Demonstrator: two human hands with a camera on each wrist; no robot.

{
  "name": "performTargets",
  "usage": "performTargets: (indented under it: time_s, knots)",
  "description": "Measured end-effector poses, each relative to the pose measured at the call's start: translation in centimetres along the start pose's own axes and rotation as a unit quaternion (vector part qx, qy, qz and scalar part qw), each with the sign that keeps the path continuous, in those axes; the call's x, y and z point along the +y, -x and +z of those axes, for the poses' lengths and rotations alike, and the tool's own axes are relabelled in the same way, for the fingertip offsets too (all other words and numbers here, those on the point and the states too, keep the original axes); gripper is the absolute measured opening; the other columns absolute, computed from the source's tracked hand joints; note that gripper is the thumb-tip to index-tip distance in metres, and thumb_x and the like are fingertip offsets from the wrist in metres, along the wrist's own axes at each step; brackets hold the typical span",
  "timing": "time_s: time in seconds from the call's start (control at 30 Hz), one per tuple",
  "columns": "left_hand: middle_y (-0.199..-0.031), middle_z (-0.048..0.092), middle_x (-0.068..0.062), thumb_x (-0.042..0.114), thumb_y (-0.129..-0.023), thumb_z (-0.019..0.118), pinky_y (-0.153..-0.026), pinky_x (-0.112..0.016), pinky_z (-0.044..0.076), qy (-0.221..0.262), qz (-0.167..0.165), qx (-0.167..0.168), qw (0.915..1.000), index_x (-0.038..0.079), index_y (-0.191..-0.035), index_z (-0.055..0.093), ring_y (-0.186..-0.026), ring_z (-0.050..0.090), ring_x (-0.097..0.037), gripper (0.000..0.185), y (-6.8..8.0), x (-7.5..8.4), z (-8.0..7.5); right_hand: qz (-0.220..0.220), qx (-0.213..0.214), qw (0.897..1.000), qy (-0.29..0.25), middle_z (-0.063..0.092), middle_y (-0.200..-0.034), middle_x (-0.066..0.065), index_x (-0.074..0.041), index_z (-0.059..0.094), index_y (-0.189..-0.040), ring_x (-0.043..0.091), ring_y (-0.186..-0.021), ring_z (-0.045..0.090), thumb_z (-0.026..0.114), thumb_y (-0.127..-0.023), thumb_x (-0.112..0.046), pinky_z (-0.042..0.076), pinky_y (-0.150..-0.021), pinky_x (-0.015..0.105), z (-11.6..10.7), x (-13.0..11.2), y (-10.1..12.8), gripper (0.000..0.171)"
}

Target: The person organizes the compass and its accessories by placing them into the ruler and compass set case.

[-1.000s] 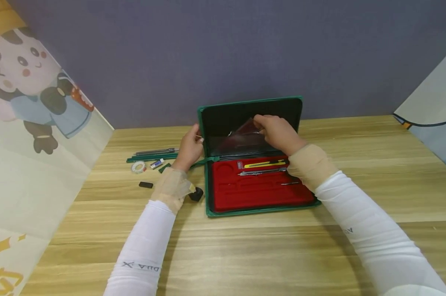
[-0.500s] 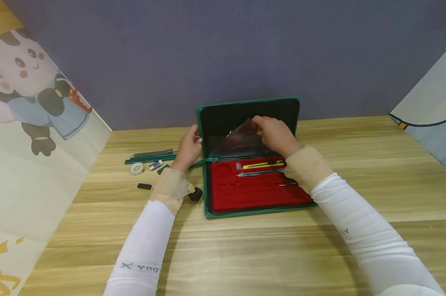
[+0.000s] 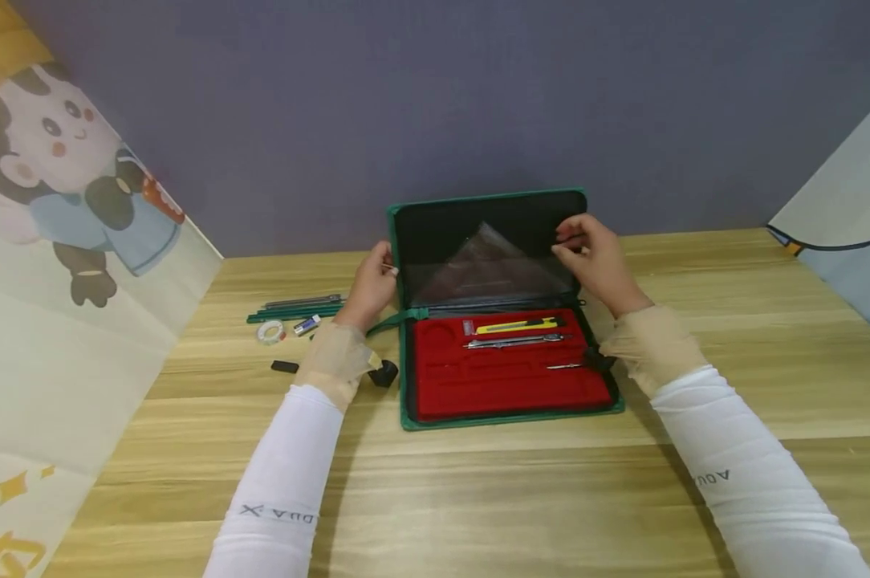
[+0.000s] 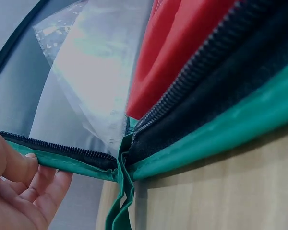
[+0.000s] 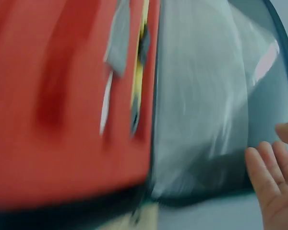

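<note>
On the left side of the green case (image 3: 507, 384), left hand (image 3: 372, 282) pinches the lid (image 3: 435, 229); right hand (image 3: 599, 261), fingers relaxed, hovers at its right.

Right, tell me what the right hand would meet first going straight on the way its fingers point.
The right hand would probably meet the smooth black lining of the raised, green-edged lid first, though depth is unclear and the two may be touching.
</note>
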State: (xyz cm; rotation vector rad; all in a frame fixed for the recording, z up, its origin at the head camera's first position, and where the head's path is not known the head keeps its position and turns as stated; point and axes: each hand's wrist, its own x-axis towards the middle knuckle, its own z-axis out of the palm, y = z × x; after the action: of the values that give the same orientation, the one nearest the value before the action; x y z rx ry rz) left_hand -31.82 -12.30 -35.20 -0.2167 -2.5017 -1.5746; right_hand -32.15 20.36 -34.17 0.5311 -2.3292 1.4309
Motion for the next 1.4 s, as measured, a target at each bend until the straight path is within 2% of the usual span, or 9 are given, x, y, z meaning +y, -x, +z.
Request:
performTargets:
  time_s: [0.1,0.2,0.47,0.6,0.67,0.9,1.1,1.27,1.4]
  knots:
    - [-0.096,0.045,-0.012,-0.012,-0.091,0.040,-0.074,-0.029,0.037,0.003,0.001,0.005,1.0000,-0.002,-0.099,0.044,-0.091,0.044,-0.023,0.013,-0.2,0.0,-0.2,0.042,0.058,0.988,-0.139,0.054,-0.098,0.009,0.006,0.050,-0.110,0.012,-0.081,0.058,0.057,-0.090,0.003,0.053,-0.069,0.017,-1.4,1.1,0.7,0.022]
    - [-0.096,0.046,-0.012,-0.013,-0.089,0.040,-0.076,-0.029,0.039,0.000,0.001,0.006,1.0000,-0.004,-0.103,0.048,-0.092,0.045,-0.024,0.018,-0.5,-0.2,-0.5,0.086,0.080,0.959,-0.257,0.057,-0.093,0.005,0.003,0.052,-0.106,0.011,-0.080,0.061,0.056,-0.089,0.005,0.054,-0.068,0.019,-2.2,2.1,1.6,0.018]
    - [-0.107,0.049,-0.016,-0.012,-0.089,0.040,-0.081,-0.030,0.040,0.000,-0.031,0.001,0.9995,-0.003,-0.121,0.051,-0.098,0.046,-0.024,0.035,-1.0,-0.6,-1.3,0.245,-0.092,0.906,-0.334,0.061,-0.104,-0.006,-0.001,0.041,-0.130,0.009,-0.092,0.063,0.052,-0.095,-0.006,0.053,-0.080,0.023,-2.2,4.0,3.0,0.037]
    - [-0.109,0.048,-0.017,-0.011,-0.089,0.040,-0.082,-0.030,0.040,-0.003,-0.044,0.001,0.9990,-0.005,-0.127,0.048,-0.098,0.046,-0.024,0.039,-1.2,-0.8,-1.4,0.284,-0.098,0.870,-0.390,0.063,-0.100,-0.002,-0.004,0.057,-0.115,0.013,-0.088,0.063,0.051,-0.094,0.002,0.054,-0.079,0.025,-2.1,4.3,3.4,0.023]
    - [-0.110,0.048,-0.018,-0.010,-0.089,0.040,-0.083,-0.031,0.040,-0.006,-0.052,0.002,0.9986,-0.005,-0.129,0.047,-0.099,0.046,-0.024,0.041,-1.3,-0.9,-1.3,0.292,-0.098,0.861,-0.405,0.064,-0.098,0.000,-0.007,0.063,-0.104,0.014,-0.086,0.063,0.050,-0.093,0.006,0.054,-0.079,0.025,-2.1,4.4,3.7,0.022]
    - [-0.122,0.049,-0.021,-0.004,-0.092,0.040,-0.095,-0.038,0.042,-0.029,-0.080,0.002,0.9964,-0.003,-0.136,0.042,-0.113,0.047,-0.030,0.045,-1.6,-1.5,-1.6,0.287,-0.115,0.875,-0.373,0.067,-0.096,0.000,-0.007,0.063,-0.100,0.012,-0.088,0.066,0.051,-0.093,0.004,0.054,-0.079,0.025,-1.6,4.2,3.9,0.018]
    - [-0.127,0.051,-0.023,-0.007,-0.085,0.040,-0.101,-0.038,0.040,-0.050,-0.095,0.004,0.9942,-0.007,-0.136,0.041,-0.120,0.047,-0.032,0.051,-1.7,-1.8,-1.9,0.275,-0.136,0.876,-0.372,0.069,-0.094,0.002,-0.007,0.065,-0.098,0.013,-0.087,0.067,0.048,-0.094,0.005,0.055,-0.078,0.025,-1.7,4.1,3.8,0.021]
    - [-0.125,0.055,-0.022,-0.004,-0.083,0.041,-0.101,-0.036,0.040,-0.082,-0.098,0.004,0.9917,-0.007,-0.134,0.045,-0.120,0.049,-0.031,0.051,-1.2,-1.8,-2.7,0.285,-0.155,0.881,-0.346,0.069,-0.092,0.003,-0.007,0.063,-0.100,0.013,-0.086,0.067,0.048,-0.095,0.003,0.055,-0.077,0.025,-1.7,4.0,4.1,0.019]
    - [-0.125,0.057,-0.019,-0.001,-0.085,0.043,-0.095,-0.035,0.043,-0.121,-0.089,0.002,0.9886,-0.004,-0.134,0.046,-0.117,0.052,-0.030,0.049,-0.4,-1.5,-4.0,0.301,-0.174,0.892,-0.288,0.068,-0.091,-0.001,0.003,0.055,-0.112,0.010,-0.085,0.067,0.052,-0.094,0.000,0.055,-0.076,0.024,-1.8,3.5,4.6,0.019]
